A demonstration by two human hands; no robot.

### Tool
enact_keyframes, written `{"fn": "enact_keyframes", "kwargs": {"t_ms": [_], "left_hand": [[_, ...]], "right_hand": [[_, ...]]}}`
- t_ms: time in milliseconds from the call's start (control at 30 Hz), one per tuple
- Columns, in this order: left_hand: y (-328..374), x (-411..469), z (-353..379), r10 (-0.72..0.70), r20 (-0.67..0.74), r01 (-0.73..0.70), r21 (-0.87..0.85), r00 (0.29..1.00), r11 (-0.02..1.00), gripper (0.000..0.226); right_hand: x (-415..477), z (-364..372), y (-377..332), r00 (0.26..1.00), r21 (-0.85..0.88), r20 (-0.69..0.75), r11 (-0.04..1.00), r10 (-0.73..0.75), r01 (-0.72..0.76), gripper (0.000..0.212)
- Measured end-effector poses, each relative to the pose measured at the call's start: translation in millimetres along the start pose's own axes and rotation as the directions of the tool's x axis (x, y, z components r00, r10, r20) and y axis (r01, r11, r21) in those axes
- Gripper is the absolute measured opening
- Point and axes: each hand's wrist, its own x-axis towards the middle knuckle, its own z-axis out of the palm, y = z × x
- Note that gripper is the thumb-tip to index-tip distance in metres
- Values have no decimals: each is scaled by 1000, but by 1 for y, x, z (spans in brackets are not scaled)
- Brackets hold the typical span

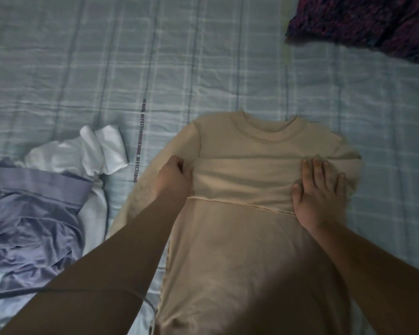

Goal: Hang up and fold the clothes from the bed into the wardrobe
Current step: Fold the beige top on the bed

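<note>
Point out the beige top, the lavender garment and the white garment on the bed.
beige top (240, 180): head view, on the chest panel between the hands.
lavender garment (32, 226): head view, on its crumpled middle.
white garment (99, 151): head view, on its bunched upper part.

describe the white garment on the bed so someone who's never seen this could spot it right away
Start at the plaid bed sheet, then look left of the beige top under both hands. The white garment lies crumpled there, partly under a lilac garment. It is the only pure white piece.
</note>
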Motion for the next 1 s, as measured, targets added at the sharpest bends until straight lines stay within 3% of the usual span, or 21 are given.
{"fn": "enact_keyframes", "kwargs": {"t_ms": [167, 300, 467, 633, 800, 900, 1000], "left_hand": [[-23, -22, -35, -12, -76, 3, -114, 997, 993, 9], [-71, -44, -74, -81, -100, 70, -111, 992, 991, 7], [-151, -74, -116, -86, -57, 84, -35, 995, 996, 23], [-214, -109, -131, -129, 63, 129, 9, 990, 992, 32], [-250, -157, -122, -201, 191, 190, 78, 961, 979, 45], [-254, -170, -121, -265, 216, 287, -74, 940, 955, 39], [-251, -166, -130, -295, 332, 371, -195, 896, 908, 22]], "right_hand": [[-6, -18, -18, 998, 20, 39, 999, 49, -50, 64], [-30, -38, -91, 985, 121, -28, 978, -170, 173, 60], [-77, -45, -220, 853, 236, -32, 826, -520, 513, 57], [-108, -38, -310, 692, 318, -45, 646, -721, 694, 53], [-122, -21, -335, 641, 267, 27, 624, -767, 735, 51], [-125, -16, -329, 634, 203, 108, 641, -766, 740, 57], [-126, -17, -324, 634, 176, 170, 656, -754, 734, 59]]}}
